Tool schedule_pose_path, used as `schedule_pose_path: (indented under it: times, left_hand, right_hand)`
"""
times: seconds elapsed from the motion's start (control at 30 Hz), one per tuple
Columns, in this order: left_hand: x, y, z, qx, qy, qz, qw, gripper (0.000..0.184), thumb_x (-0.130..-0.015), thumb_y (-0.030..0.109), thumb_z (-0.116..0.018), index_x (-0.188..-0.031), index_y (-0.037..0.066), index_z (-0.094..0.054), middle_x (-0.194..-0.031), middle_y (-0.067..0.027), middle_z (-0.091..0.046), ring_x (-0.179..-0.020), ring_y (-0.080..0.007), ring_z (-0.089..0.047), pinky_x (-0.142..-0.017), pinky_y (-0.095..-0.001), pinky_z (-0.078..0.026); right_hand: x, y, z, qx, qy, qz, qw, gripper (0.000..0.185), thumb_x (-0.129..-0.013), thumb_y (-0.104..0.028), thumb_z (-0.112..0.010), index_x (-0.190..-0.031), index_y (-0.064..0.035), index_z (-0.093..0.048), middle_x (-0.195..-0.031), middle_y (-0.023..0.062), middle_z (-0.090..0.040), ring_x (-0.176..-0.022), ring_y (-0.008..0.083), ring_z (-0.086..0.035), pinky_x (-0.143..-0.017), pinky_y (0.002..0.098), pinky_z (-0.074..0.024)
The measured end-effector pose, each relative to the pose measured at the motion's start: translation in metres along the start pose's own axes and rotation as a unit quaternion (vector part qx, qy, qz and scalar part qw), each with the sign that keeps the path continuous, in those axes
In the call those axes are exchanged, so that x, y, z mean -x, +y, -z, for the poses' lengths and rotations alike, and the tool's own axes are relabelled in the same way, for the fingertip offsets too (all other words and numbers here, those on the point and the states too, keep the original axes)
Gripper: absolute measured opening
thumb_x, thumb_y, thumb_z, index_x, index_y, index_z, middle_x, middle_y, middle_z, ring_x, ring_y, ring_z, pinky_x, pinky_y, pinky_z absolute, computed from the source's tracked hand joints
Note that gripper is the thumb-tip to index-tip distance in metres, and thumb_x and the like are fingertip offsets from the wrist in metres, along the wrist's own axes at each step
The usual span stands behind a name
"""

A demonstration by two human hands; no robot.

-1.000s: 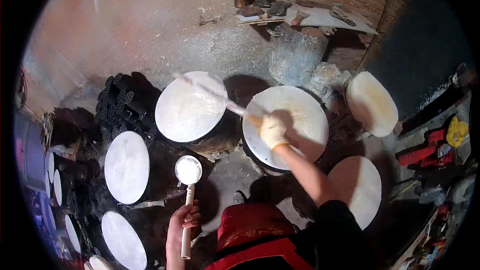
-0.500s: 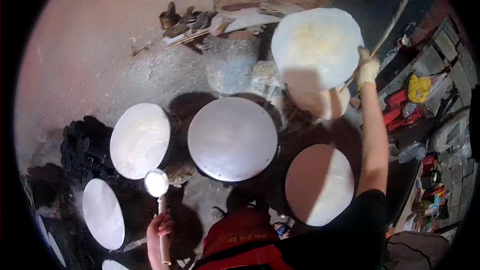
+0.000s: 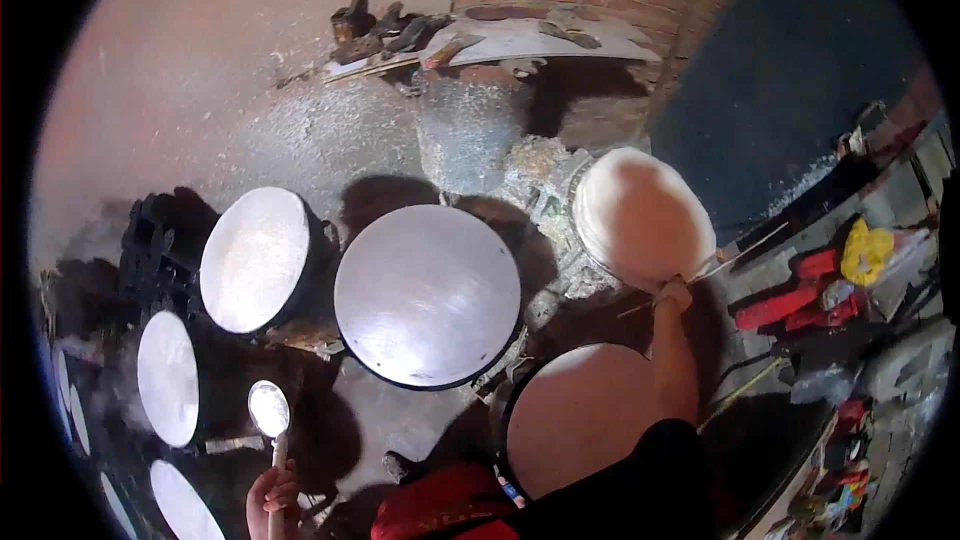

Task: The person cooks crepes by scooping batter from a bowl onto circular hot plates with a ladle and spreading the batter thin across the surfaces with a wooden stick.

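My left hand (image 3: 274,490), at the bottom, is closed round the handle of a ladle (image 3: 268,408) whose round bowl is coated white. Over on the right, my right hand (image 3: 672,294) is closed on a thin stick (image 3: 745,255), right by the near edge of a stack of pale round flatbreads (image 3: 640,215). Whether those fingers also touch the bread I cannot tell. A shadow covers much of the top bread. In the middle is a round, shiny grey griddle (image 3: 428,290). Another round griddle (image 3: 575,415) lies under my right forearm, in shade.
More round griddles with white tops stand to the left, one upper (image 3: 255,260) and one lower (image 3: 168,378). Dark pieces of wood (image 3: 385,30) lie on a board at the back wall. Red and yellow bags (image 3: 866,252) are at the right.
The large flatbread held up at the right now lies on the stack. My right hand has come down and nearer with the stick. The ladle has moved a little lower and left.
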State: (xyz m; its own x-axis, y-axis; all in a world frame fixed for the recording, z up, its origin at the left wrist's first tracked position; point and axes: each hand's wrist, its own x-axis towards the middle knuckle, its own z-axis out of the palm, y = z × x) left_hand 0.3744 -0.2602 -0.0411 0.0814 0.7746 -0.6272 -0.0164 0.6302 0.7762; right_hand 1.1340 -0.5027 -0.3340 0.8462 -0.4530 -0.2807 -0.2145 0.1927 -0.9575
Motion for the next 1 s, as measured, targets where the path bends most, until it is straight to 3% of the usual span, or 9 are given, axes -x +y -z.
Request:
schedule_pose_path:
  times: [0.1,0.13,0.43,0.6,0.67,0.7,0.77,0.9,1.0]
  left_hand:
    - [-0.004,-0.009,0.029,0.263,0.002,0.159,0.952,0.035,-0.096,0.023,-0.042,-0.118,-0.005,-0.047,-0.073,-0.0037,-0.051,-0.056,-0.0086,-0.042,-0.051,-0.0212,-0.037]
    - [-0.011,-0.013,0.031,0.492,-0.138,0.253,0.821,0.021,-0.093,0.014,-0.037,-0.105,-0.003,-0.044,-0.068,-0.0033,-0.046,-0.05,-0.0086,-0.042,-0.04,-0.0198,-0.037]
    - [0.053,-0.017,0.05,0.616,-0.103,0.153,0.766,0.022,-0.095,0.01,-0.034,-0.11,-0.005,-0.038,-0.068,-0.0038,-0.041,-0.043,-0.0064,-0.036,-0.036,-0.018,-0.034]
    - [0.094,-0.072,0.113,0.672,-0.069,0.023,0.737,0.016,-0.095,0.009,-0.038,-0.106,-0.002,-0.041,-0.07,-0.0009,-0.04,-0.046,-0.0028,-0.033,-0.033,-0.0144,-0.029]
    - [0.124,-0.074,0.114,0.66,0.018,-0.044,0.75,0.009,-0.094,0.009,-0.042,-0.092,0.0,-0.043,-0.065,0.0018,-0.038,-0.046,-0.0017,-0.031,-0.034,-0.0134,-0.029]
    - [0.132,-0.083,0.108,0.669,0.05,-0.085,0.737,0.008,-0.093,0.008,-0.043,-0.089,0.001,-0.041,-0.065,0.0017,-0.039,-0.046,-0.0018,-0.032,-0.035,-0.0135,-0.029]
    - [0.15,-0.092,0.089,0.672,0.128,-0.158,0.712,0.009,-0.092,0.006,-0.044,-0.085,0.002,-0.039,-0.065,0.0014,-0.039,-0.047,-0.002,-0.032,-0.035,-0.0138,-0.028]
    - [0.202,-0.201,0.314,0.716,0.24,-0.25,0.606,0.008,-0.09,0.004,-0.043,-0.085,0.003,-0.037,-0.066,0.0003,-0.04,-0.048,-0.0025,-0.033,-0.036,-0.0141,-0.028]
    - [0.241,-0.274,0.373,0.707,0.339,-0.309,0.538,0.007,-0.09,0.003,-0.044,-0.084,0.004,-0.04,-0.066,0.0002,-0.04,-0.049,-0.0037,-0.034,-0.039,-0.015,-0.028]
  right_hand:
    - [-0.002,-0.002,0.009,0.051,-0.019,-0.007,0.998,0.035,-0.081,-0.029,-0.058,-0.109,-0.0072,-0.06,-0.096,0.005,-0.06,-0.077,0.0187,-0.058,-0.061,0.0307,-0.0483]
    - [-0.001,-0.004,0.012,0.066,-0.03,-0.005,0.997,0.035,-0.082,-0.028,-0.057,-0.109,-0.0076,-0.06,-0.095,0.0047,-0.059,-0.076,0.0184,-0.057,-0.06,0.0305,-0.0478]
    - [0.186,0.034,-0.071,0.095,-0.369,-0.062,0.922,0.031,-0.088,-0.026,-0.047,-0.114,-0.0106,-0.055,-0.088,0.0019,-0.051,-0.065,0.0157,-0.049,-0.053,0.0286,-0.0434]
    - [0.561,0.0,-0.079,0.2,-0.736,-0.055,0.645,0.026,-0.089,-0.01,-0.044,-0.111,-0.0117,-0.058,-0.071,-0.0055,-0.043,-0.05,0.0034,-0.037,-0.041,0.0162,-0.0275]
    - [0.634,0.041,-0.074,0.167,-0.87,-0.212,0.412,0.032,-0.086,-0.005,-0.044,-0.115,-0.0099,-0.057,-0.07,-0.0052,-0.045,-0.046,0.003,-0.035,-0.039,0.0169,-0.026]
    - [0.69,0.02,-0.033,0.233,-0.879,-0.034,0.414,0.031,-0.086,-0.001,-0.046,-0.113,-0.0096,-0.059,-0.067,-0.0054,-0.046,-0.041,0.0027,-0.032,-0.034,0.0184,-0.0227]
    - [0.734,0.028,0.002,0.243,-0.943,-0.021,0.227,0.03,-0.088,-0.002,-0.049,-0.117,-0.0081,-0.058,-0.075,-0.0036,-0.052,-0.049,0.0027,-0.039,-0.04,0.0172,-0.0282]
    - [0.946,0.143,0.243,0.176,-0.984,-0.017,-0.003,0.028,-0.089,-0.007,-0.053,-0.117,-0.0036,-0.056,-0.102,0.0048,-0.063,-0.08,0.0124,-0.058,-0.069,0.0242,-0.0458]
    - [0.981,0.128,0.39,-0.041,-0.971,0.181,-0.149,0.03,-0.089,-0.011,-0.054,-0.118,-0.0019,-0.054,-0.107,0.0128,-0.062,-0.091,0.0231,-0.062,-0.077,0.0312,-0.0492]
